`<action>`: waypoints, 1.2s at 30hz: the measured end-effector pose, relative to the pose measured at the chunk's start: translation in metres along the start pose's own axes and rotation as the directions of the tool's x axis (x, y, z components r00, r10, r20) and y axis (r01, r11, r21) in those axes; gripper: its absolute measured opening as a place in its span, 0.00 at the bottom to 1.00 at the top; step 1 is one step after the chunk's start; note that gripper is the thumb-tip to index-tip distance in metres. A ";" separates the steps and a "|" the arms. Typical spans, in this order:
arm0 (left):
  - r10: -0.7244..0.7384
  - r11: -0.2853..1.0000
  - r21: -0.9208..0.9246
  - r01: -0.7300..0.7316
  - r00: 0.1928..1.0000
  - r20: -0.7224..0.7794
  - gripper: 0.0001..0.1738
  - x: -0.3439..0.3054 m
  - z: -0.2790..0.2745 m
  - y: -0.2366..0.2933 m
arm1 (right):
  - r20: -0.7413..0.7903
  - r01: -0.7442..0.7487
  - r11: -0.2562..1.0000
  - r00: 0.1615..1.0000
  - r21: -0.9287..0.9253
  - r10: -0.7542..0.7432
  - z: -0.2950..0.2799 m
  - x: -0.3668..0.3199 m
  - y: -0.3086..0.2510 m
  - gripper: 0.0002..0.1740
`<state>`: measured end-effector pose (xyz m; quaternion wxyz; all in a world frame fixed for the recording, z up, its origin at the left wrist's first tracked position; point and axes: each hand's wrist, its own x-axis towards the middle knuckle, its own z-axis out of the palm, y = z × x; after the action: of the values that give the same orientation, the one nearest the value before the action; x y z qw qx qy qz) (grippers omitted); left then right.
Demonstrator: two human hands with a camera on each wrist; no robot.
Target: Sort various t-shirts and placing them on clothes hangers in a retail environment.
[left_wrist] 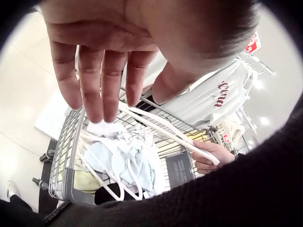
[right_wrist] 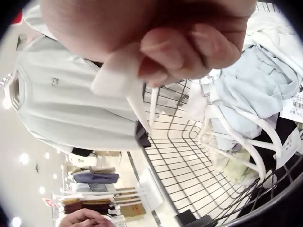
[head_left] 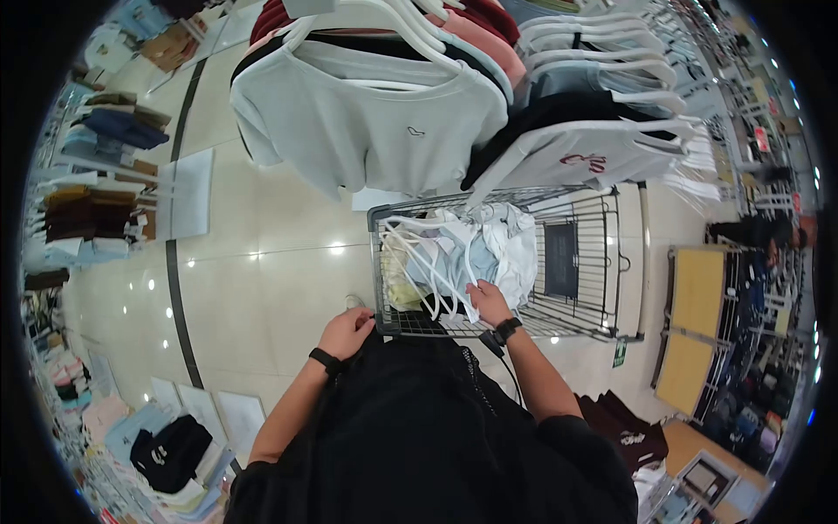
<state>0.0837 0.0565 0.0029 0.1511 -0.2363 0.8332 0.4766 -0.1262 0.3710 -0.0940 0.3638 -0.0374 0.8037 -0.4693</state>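
Observation:
My right hand [head_left: 489, 304] is over the near side of a wire shopping cart [head_left: 602, 262], gripping a white plastic clothes hanger [left_wrist: 161, 130] with curled fingers. No garment shows on that hanger in the left wrist view. My left hand [head_left: 346, 334] hovers by the cart's near left corner, its fingers [left_wrist: 111, 80] extended and holding nothing. Inside the cart lies a heap of clothes: a light blue garment [right_wrist: 255, 80], a white one [head_left: 511, 244] and a pale yellow-green one [head_left: 401, 290]. Several other white hangers [right_wrist: 236, 132] lie on the heap.
Beyond the cart hangs a rack with a pale grey top [head_left: 367, 113] in front and a white shirt [head_left: 585, 153] with red lettering beside it. Folded clothes [head_left: 175, 454] are stacked at lower left. Yellow panels [head_left: 694, 288] stand to the right.

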 end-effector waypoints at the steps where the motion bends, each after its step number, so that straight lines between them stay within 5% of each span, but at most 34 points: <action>1: 0.021 1.000 0.022 -0.022 0.999 0.034 0.19 0.007 -0.010 0.009 | 0.067 -0.115 0.988 0.992 0.099 0.109 -0.008 -0.028 -0.033 0.17; 2: 0.043 0.999 0.021 -0.045 0.998 0.054 0.19 0.016 -0.012 0.009 | 0.142 -0.228 0.954 0.969 0.192 0.203 -0.013 -0.048 -0.050 0.16; 4: 0.272 0.962 0.077 -0.261 0.912 -0.306 0.27 0.033 -0.013 0.011 | 0.132 -0.183 0.978 0.977 0.095 0.170 -0.021 -0.075 -0.048 0.16; 7: 0.441 0.895 0.225 -0.385 0.837 -0.325 0.34 0.062 -0.025 0.013 | 0.211 -0.139 0.985 0.971 0.100 0.116 -0.028 -0.113 -0.045 0.15; 8: 0.445 0.893 0.219 -0.392 0.839 -0.314 0.34 0.067 -0.025 0.012 | 0.201 -0.147 0.984 0.972 0.103 0.124 -0.029 -0.124 -0.042 0.15; 10: 0.305 0.951 0.044 -0.306 0.952 0.030 0.37 0.077 -0.021 0.007 | 0.231 -0.094 0.977 0.972 0.192 0.048 -0.032 -0.142 -0.057 0.14; 11: 0.273 0.950 -0.199 -0.242 0.951 0.147 0.37 0.081 -0.013 0.003 | 0.237 -0.111 0.961 0.970 0.254 0.050 -0.033 -0.145 -0.057 0.13; 12: 0.274 0.950 -0.197 -0.243 0.950 0.151 0.37 0.080 -0.015 0.009 | 0.234 -0.112 0.960 0.971 0.257 0.051 -0.035 -0.146 -0.057 0.13; 13: 0.179 0.834 -0.551 -0.006 0.948 0.262 0.34 0.079 -0.019 0.014 | 0.201 -0.067 0.978 0.979 0.197 0.027 -0.039 -0.145 -0.056 0.13; 14: 0.130 0.566 -0.783 0.257 0.910 0.393 0.33 0.077 -0.023 0.019 | 0.170 -0.023 0.991 0.985 0.134 0.000 -0.043 -0.143 -0.055 0.13; 15: 0.187 0.429 -0.869 0.246 0.917 0.352 0.33 0.070 -0.024 0.023 | 0.172 -0.023 0.990 0.985 0.140 -0.002 -0.050 -0.139 -0.055 0.13; 16: 0.182 0.434 -0.867 0.246 0.918 0.352 0.33 0.067 -0.028 0.022 | 0.207 -0.053 0.988 0.978 0.145 0.022 -0.057 -0.134 -0.055 0.14; 18: 0.249 0.148 -0.886 0.439 0.851 0.463 0.40 0.057 -0.033 0.021 | 0.251 -0.091 0.984 0.967 0.154 0.050 -0.071 -0.121 -0.045 0.14; 19: 0.225 0.230 -0.882 0.412 0.859 0.460 0.46 0.045 -0.034 0.036 | 0.277 -0.065 0.987 0.961 0.145 0.023 -0.077 -0.110 -0.034 0.14; 20: 0.230 0.249 -0.858 0.449 0.833 0.503 0.40 0.033 -0.039 0.051 | 0.299 -0.035 0.990 0.954 0.138 -0.008 -0.084 -0.098 -0.026 0.15; 22: 0.188 0.552 -0.736 0.391 0.802 0.567 0.29 0.021 -0.040 0.059 | 0.315 -0.071 0.988 0.949 0.134 0.025 -0.100 -0.073 -0.027 0.12; 24: 0.107 0.722 -0.598 0.348 0.797 0.594 0.19 0.005 -0.038 0.065 | 0.404 0.018 0.997 0.915 -0.069 0.012 -0.109 -0.038 -0.012 0.10; 25: -0.049 0.765 -0.492 0.417 0.798 0.601 0.16 -0.001 -0.036 0.076 | 0.400 0.031 1.000 0.916 0.005 -0.030 -0.104 -0.021 -0.004 0.11; 26: -0.056 0.801 -0.460 0.382 0.814 0.579 0.17 -0.006 -0.028 0.053 | 0.388 0.089 0.989 0.913 0.116 -0.128 -0.098 -0.003 0.003 0.13; 28: -0.223 0.840 -0.344 0.419 0.845 0.486 0.20 -0.014 -0.021 0.051 | 0.242 0.054 0.976 0.965 0.209 -0.105 -0.090 0.033 0.010 0.19; 30: -0.298 0.851 -0.309 0.426 0.874 0.384 0.22 -0.024 -0.021 0.054 | -0.027 0.114 0.980 0.992 -0.160 -0.120 -0.083 0.087 0.052 0.23; 32: -0.359 0.858 -0.276 0.433 0.890 0.281 0.23 -0.033 -0.019 0.052 | -0.097 -0.102 0.743 0.994 -0.661 0.050 -0.092 0.106 0.057 0.23; 34: -0.380 0.839 -0.361 0.408 0.913 0.149 0.24 -0.043 -0.017 0.042 | 0.011 -0.200 0.584 0.941 -0.787 0.338 -0.092 0.149 0.123 0.24; 36: -0.412 0.836 -0.353 0.420 0.905 0.101 0.24 -0.054 -0.018 0.046 | -0.175 -0.384 0.535 0.900 -0.752 0.400 -0.087 0.156 0.144 0.28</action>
<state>0.1043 0.0741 0.0711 0.2130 -0.4306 0.6564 0.5817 -0.2538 0.4524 -0.2665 0.4152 -0.0125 0.9096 0.0138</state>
